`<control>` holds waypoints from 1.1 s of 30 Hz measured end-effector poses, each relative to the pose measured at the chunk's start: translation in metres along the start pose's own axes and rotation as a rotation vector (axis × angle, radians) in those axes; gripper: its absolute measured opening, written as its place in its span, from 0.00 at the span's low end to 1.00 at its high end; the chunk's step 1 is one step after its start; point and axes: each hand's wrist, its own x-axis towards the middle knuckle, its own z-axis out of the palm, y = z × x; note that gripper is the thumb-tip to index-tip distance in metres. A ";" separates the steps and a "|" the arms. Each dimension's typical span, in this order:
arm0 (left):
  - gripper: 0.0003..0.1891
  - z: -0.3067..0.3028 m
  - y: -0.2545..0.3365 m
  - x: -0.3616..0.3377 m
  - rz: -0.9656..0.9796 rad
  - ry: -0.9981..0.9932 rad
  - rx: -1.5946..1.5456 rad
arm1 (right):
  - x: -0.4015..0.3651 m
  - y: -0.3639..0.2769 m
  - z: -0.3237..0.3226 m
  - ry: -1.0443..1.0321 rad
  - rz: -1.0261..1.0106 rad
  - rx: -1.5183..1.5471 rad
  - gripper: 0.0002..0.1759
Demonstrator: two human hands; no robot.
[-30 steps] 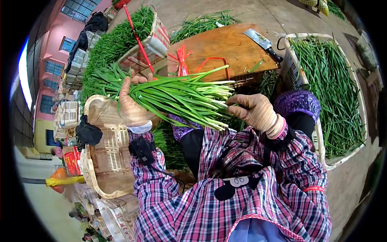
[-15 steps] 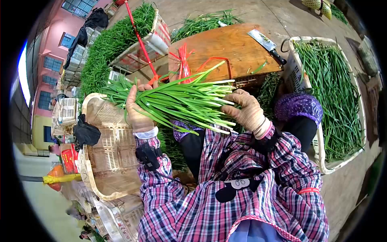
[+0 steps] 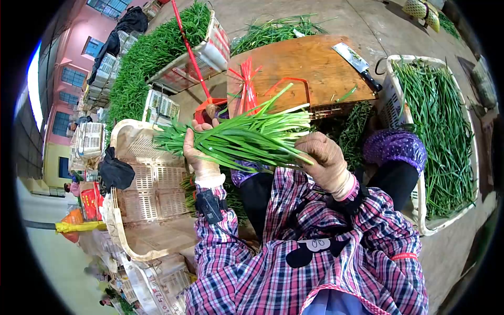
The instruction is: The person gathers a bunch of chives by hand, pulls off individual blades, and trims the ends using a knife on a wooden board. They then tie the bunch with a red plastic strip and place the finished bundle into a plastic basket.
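A bunch of garlic chives point(image 3: 247, 134) lies across in front of me, leaves to the left and pale stalk ends to the right. My left hand point(image 3: 201, 157), in a glove with bare fingertips, is closed round the leafy part from below, thumb up. At the stalk end my gloved right hand point(image 3: 326, 160) has its fingers curled and pressed together on the lower stalks. Just beyond the bunch, red ties point(image 3: 245, 84) stand at the edge of a wooden board point(image 3: 294, 60). A cleaver point(image 3: 357, 65) with a black handle lies on the board's right side.
A white crate point(image 3: 431, 227) full of chives stands at my right. On my left is a pale plastic crate point(image 3: 122, 231) with slatted walls. Another crate point(image 3: 207, 52) heaped with chives stands beyond, a red pole point(image 3: 190, 52) before it. Loose chives point(image 3: 278, 32) lie behind the board.
My right hand has turned and its fingers have curled in at the lower stalk ends. The whole view has shifted slightly; my left hand still holds the bunch.
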 end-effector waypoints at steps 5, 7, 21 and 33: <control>0.13 0.001 0.011 0.003 -0.036 0.025 -0.256 | -0.001 -0.004 -0.023 -0.193 -0.072 -0.005 0.04; 0.13 -0.006 0.021 0.009 -0.041 0.007 -0.285 | -0.005 -0.006 -0.039 -0.242 0.043 0.064 0.05; 0.18 -0.020 0.060 0.011 0.154 -0.153 -0.072 | 0.016 -0.003 -0.107 -0.558 0.277 -0.641 0.27; 0.17 -0.008 0.042 0.009 0.043 -0.220 -0.134 | 0.015 -0.027 0.002 -0.601 -0.082 -0.394 0.15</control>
